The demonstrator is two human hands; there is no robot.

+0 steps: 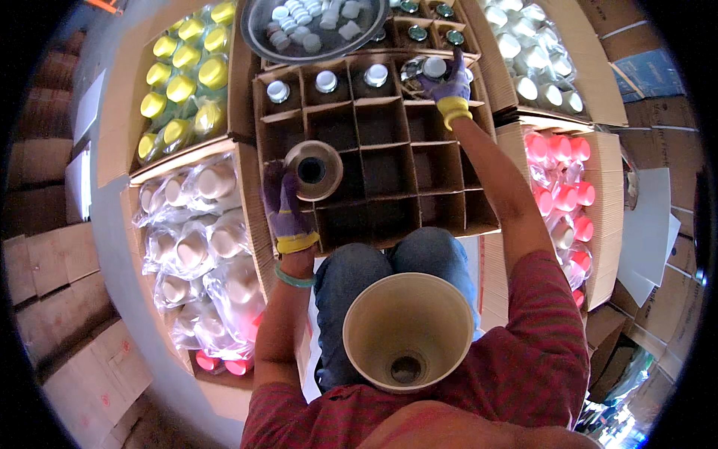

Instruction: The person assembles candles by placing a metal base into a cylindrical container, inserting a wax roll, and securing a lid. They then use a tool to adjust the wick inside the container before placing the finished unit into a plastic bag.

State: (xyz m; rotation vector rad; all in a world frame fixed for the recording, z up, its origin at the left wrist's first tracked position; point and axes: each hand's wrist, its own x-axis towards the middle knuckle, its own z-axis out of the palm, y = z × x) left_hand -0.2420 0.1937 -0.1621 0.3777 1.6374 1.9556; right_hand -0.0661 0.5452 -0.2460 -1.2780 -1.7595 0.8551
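My left hand [284,203], in a purple glove with a yellow cuff, holds a metal flask [314,170] with its open mouth facing up, over the left side of a cardboard box with cell dividers [389,161]. My right hand [449,84], gloved the same, reaches to the far row and grips a capped flask [432,69] standing in a cell. Three other capped flasks [326,81] stand in that far row. A beige funnel [407,329] rests on my lap, wide end up.
A round metal tray [258,34] with several white caps sits at the top. Boxes of yellow-capped [183,75], white [535,56], pink [565,187] and bagged white bottles [202,232] surround the divider box. Cardboard cartons [67,299] are stacked at left.
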